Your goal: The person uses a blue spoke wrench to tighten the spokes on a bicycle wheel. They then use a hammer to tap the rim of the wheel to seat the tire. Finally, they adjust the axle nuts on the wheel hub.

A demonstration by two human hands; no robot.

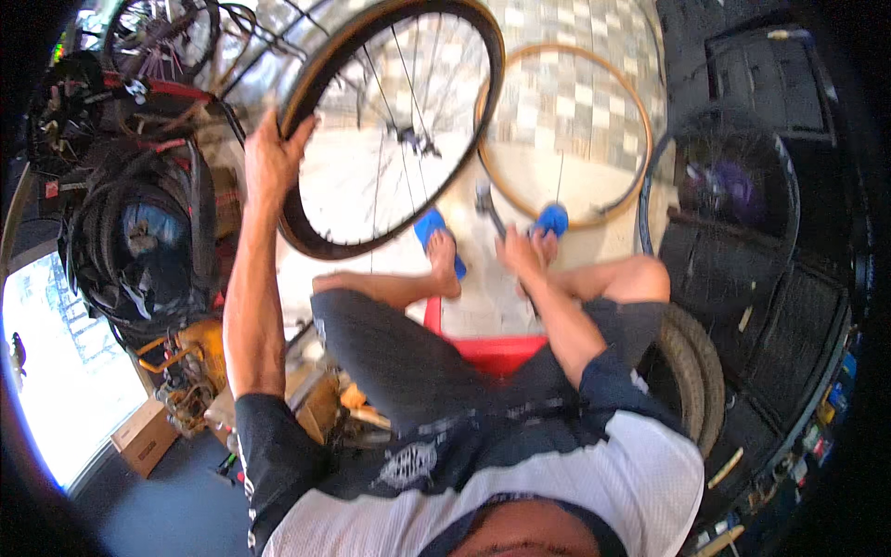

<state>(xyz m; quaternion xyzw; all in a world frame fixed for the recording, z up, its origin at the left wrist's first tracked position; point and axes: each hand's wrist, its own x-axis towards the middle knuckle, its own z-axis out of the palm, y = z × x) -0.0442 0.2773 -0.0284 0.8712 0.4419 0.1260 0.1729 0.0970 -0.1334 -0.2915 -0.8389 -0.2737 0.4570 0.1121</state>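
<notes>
My left hand (274, 158) grips the left side of a raised, tilted bicycle wheel (295, 218), which has spokes, a central hub and a dark tyre with brown edging. In my right hand (522, 251) is a hammer-like tool (494, 219) with a metal head and dark shaft, pointing up just below the wheel's right side. A thin tan hoop, apparently a loose tyre (640, 121), lies on the tiled floor behind the tool and wheel. My legs are bent, with blue slippers (555, 218) on my feet and a red seat (492, 353) under me.
Bicycles (162, 37) stand at upper left, above coiled black tubes or tyres (116, 227). A yellow machine (195, 371) and a cardboard box (139, 436) are at lower left. Worn tyres (705, 390), another wheel (789, 186) and dark panels (780, 325) line the right.
</notes>
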